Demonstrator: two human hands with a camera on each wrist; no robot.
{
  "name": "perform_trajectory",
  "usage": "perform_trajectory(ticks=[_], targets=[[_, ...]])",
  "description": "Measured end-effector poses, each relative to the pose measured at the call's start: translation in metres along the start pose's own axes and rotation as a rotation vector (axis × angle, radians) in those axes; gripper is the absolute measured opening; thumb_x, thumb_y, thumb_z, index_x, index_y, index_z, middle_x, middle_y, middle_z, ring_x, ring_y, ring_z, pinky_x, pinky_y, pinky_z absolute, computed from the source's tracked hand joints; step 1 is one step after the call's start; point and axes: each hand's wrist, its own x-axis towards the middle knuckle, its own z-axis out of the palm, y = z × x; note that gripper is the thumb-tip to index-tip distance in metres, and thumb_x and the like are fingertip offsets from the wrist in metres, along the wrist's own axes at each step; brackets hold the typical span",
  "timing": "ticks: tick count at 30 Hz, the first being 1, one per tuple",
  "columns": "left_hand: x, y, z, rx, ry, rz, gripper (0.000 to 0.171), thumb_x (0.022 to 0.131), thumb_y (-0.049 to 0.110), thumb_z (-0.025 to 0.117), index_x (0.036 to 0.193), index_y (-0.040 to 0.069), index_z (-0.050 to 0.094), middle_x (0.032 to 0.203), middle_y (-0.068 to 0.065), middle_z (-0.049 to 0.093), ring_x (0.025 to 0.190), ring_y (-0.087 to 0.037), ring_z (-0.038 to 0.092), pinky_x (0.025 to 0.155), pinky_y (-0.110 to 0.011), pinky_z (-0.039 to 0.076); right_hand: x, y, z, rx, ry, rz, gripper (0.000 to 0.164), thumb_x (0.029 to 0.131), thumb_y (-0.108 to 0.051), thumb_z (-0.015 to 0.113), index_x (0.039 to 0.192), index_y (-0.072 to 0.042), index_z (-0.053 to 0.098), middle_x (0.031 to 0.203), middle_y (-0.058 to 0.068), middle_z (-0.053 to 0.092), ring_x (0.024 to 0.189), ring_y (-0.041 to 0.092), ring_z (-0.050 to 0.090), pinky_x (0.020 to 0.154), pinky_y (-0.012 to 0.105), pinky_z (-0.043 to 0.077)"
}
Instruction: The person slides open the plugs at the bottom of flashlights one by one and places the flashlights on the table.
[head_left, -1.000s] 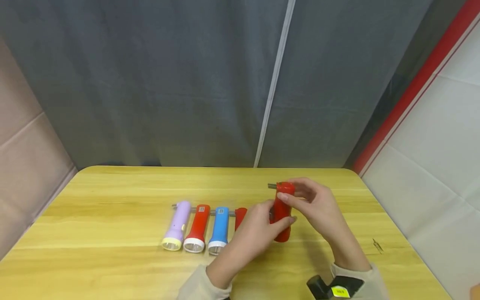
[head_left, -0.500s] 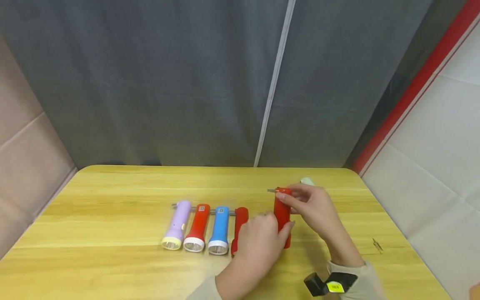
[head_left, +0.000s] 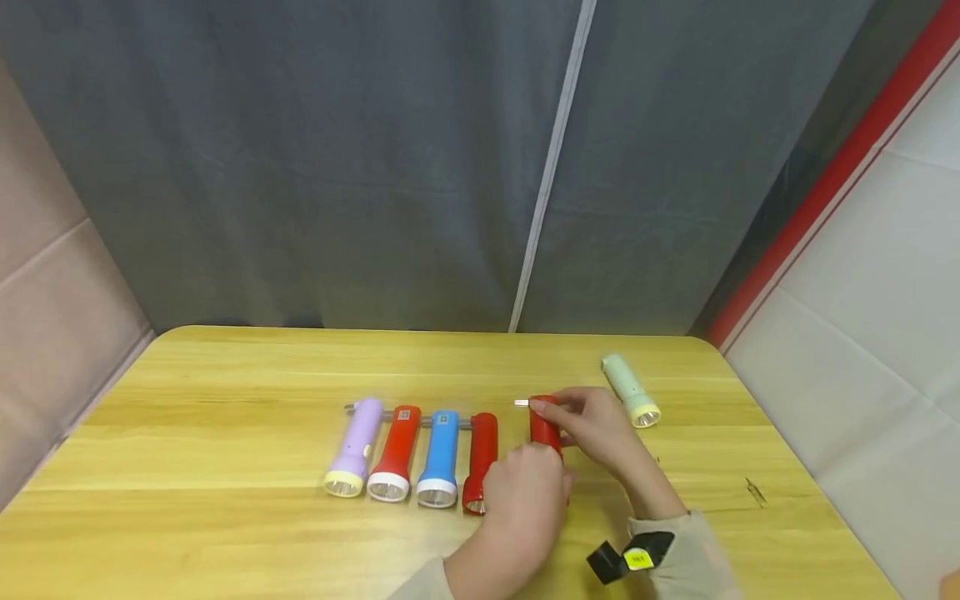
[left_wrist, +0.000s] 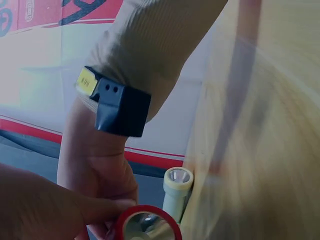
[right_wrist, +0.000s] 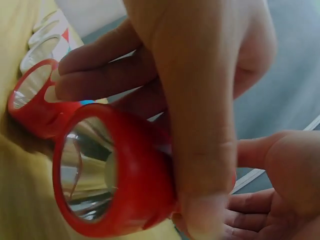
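Both my hands are on a red flashlight point(head_left: 543, 423) just right of a row of flashlights. With thumb and fingers on either side of its body, my left hand point(head_left: 528, 487) grips it near the lens end; that end shows in the right wrist view as a red lens head point(right_wrist: 135, 175). My right hand point(head_left: 600, 425) pinches its tail, where a metal plug point(head_left: 521, 403) sticks out to the left. Left fingertips reach the rim of the row's last red flashlight point(head_left: 481, 462). Left of that one lie a blue flashlight point(head_left: 440, 458), a white-rimmed red flashlight point(head_left: 397, 454) and a lavender flashlight point(head_left: 357, 450).
A pale green flashlight point(head_left: 628, 390) lies behind my right hand, toward the table's back right. Dark marks point(head_left: 756, 492) show on the wooden table point(head_left: 187, 467) at right. A grey curtain point(head_left: 337, 167) hangs behind the table.
Both hands have brought the red flashlight left and down, closer to the row. My left hand has shifted toward its lens end. The green flashlight, hidden before, now shows fully.
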Motion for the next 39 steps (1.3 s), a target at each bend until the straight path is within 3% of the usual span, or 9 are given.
perform_trajectory(ticks=[6,13,19,23,27,39], targets=[[-0.002,0.001,0.006,0.047,-0.001,-0.012,0.048,0.080,0.058,0.078,0.073,0.011,0.070,0.063,-0.001,0.064,0.053,-0.016,0.061,0.043,-0.029,0.048,0.004,0.005,0.009,-0.008,-0.006,0.071,0.041,0.091,-0.032,0.075,0.112,0.003,0.072,0.101,0.015,0.076,0.081,0.018,0.072,0.066,0.035,0.063],[0.001,-0.001,0.009,0.057,-0.018,0.000,0.043,0.083,0.052,0.079,0.073,0.011,0.070,0.061,-0.001,0.063,0.052,-0.016,0.060,0.042,-0.029,0.046,0.007,0.012,0.016,-0.059,0.000,0.099,0.041,0.091,-0.037,0.075,0.109,0.000,0.076,0.094,0.011,0.077,0.074,0.017,0.072,0.065,0.033,0.062],[0.002,-0.002,0.012,0.063,-0.042,-0.010,0.039,0.084,0.049,0.079,0.076,0.011,0.072,0.061,-0.002,0.064,0.052,-0.017,0.061,0.044,-0.029,0.049,0.010,0.017,0.021,-0.140,0.009,0.078,0.034,0.090,-0.039,0.075,0.096,-0.006,0.080,0.078,0.003,0.074,0.065,0.013,0.067,0.061,0.029,0.058],[0.001,0.000,0.017,0.092,-0.008,-0.017,0.034,0.084,0.044,0.078,0.074,0.012,0.072,0.062,-0.001,0.065,0.055,-0.018,0.063,0.044,-0.031,0.050,0.011,0.020,0.024,-0.223,0.044,0.061,0.033,0.089,-0.041,0.075,0.090,-0.008,0.081,0.080,0.003,0.075,0.070,0.014,0.064,0.061,0.028,0.052],[0.001,0.002,0.021,0.123,0.031,-0.025,0.027,0.085,0.036,0.077,0.070,0.014,0.071,0.060,-0.001,0.064,0.054,-0.018,0.063,0.043,-0.032,0.050,0.012,0.024,0.028,-0.277,0.070,0.037,0.035,0.089,-0.043,0.074,0.094,-0.009,0.082,0.089,0.005,0.078,0.079,0.014,0.066,0.067,0.029,0.052],[0.003,0.001,0.022,0.114,0.026,-0.024,0.024,0.085,0.033,0.077,0.072,0.013,0.071,0.061,0.000,0.063,0.055,-0.017,0.063,0.044,-0.032,0.050,0.015,0.031,0.035,-0.286,0.079,-0.014,0.034,0.091,-0.039,0.073,0.098,-0.008,0.082,0.090,0.006,0.079,0.080,0.015,0.067,0.068,0.029,0.052]])
